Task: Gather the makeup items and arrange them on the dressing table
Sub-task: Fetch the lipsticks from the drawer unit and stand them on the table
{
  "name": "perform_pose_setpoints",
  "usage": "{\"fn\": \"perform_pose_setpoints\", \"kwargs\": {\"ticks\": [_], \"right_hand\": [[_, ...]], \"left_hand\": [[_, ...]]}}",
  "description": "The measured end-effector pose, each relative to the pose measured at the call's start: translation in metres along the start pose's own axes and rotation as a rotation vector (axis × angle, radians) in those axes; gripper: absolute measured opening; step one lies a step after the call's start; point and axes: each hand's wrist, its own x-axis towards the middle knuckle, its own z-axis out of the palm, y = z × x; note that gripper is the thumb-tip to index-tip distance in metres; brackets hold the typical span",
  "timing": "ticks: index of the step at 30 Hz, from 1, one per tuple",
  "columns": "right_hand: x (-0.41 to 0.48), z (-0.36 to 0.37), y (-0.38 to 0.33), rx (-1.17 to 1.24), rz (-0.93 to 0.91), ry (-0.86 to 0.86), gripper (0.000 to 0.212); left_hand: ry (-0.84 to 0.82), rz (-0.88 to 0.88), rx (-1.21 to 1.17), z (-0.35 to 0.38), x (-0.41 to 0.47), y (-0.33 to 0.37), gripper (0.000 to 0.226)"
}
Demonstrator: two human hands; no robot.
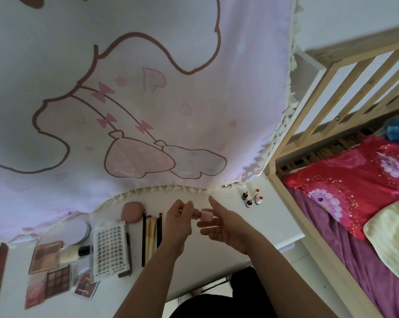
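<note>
Pink bottle (207,214) was held in both hands just above the white desk (262,222), lower centre of the frame.
The left hand (179,223) pinched its darker cap end; the right hand (221,228) cradled the body on curled fingers, index finger straight. At lower left lay brushes (151,235), a lash tray (110,246), a pink puff (132,212), a round compact (79,229) and eyeshadow palettes (46,257). Four small bottles (251,198) stood right of the hands. A cartoon-print cloth (148,99) hung behind, a bed (345,226) at right.

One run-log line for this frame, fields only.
stage: arranging | left hand: pinches pink bottle | right hand: holds same bottle | position: above dressing table | nearby: brushes, four small bottles
</note>
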Motion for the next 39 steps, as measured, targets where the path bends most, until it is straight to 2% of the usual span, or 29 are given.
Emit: {"fn": "perform_pose_setpoints", "kwargs": {"ticks": [2, 7, 11, 15, 18, 21, 24, 28, 33, 39], "right_hand": [[0.002, -0.001, 0.002, -0.092, -0.024, 0.03, 0.05], [0.0, -0.019, 0.006, -0.156, -0.217, 0.14, 0.025], [-0.002, -0.058, 0.008, -0.027, -0.287, 0.25, 0.033], [-0.008, -0.086, 0.014, 0.079, -0.249, 0.339, 0.05], [-0.014, -0.102, 0.025, 0.069, -0.228, 0.365, 0.038], [-0.02, -0.119, 0.033, 0.218, -0.205, 0.44, 0.033], [-0.023, -0.14, 0.041, 0.16, -0.182, 0.561, 0.026], [-0.014, -0.172, 0.053, 0.09, -0.179, 0.699, 0.029], [0.007, -0.202, 0.059, -0.105, -0.151, 0.751, 0.021], [0.039, -0.216, 0.051, -0.3, -0.154, 0.766, 0.013]], "left_hand": [[-0.024, -0.008, 0.03, 0.004, -0.001, 0.001, 0.024], [0.043, -0.124, -0.044, 0.009, 0.01, 0.001, 0.019], [0.055, -0.161, -0.095, 0.005, 0.025, 0.0, 0.028], [-0.081, -0.199, -0.176, 0.012, 0.03, -0.008, 0.043], [-0.21, -0.231, -0.161, 0.027, 0.025, -0.017, 0.044], [-0.339, -0.242, -0.063, 0.046, 0.018, -0.025, 0.037], [-0.393, -0.291, 0.012, 0.07, 0.015, -0.033, 0.046], [-0.406, -0.327, 0.011, 0.107, 0.019, -0.044, 0.055], [-0.433, -0.384, 0.092, 0.147, 0.03, -0.057, 0.055], [-0.258, -0.24, 0.295, 0.169, 0.037, -0.075, 0.054]]}}
